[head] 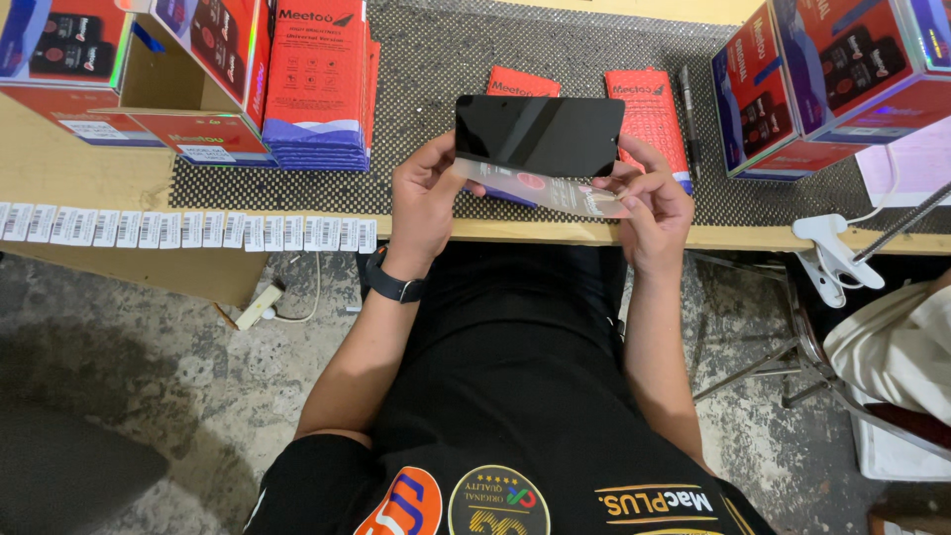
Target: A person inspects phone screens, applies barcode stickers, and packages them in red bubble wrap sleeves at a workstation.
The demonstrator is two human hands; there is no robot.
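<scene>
I hold a black rectangular glass panel (540, 134) up in front of me, above the table's near edge. My left hand (424, 198) grips its left end, and a black watch sits on that wrist. My right hand (654, 203) grips the right end. Under the panel both hands also pinch a thin clear film sheet (555, 193) with a red round sticker on it. The film hangs slightly tilted below the panel. A blue-edged packet lies partly hidden behind the film.
A stack of red flat packets (319, 84) stands at the back left, with two more red packets (649, 109) behind the panel. Open red-and-blue cartons (822, 79) flank both sides. A strip of barcode labels (188, 228) hangs along the table edge. A white clamp (832, 253) grips the right edge.
</scene>
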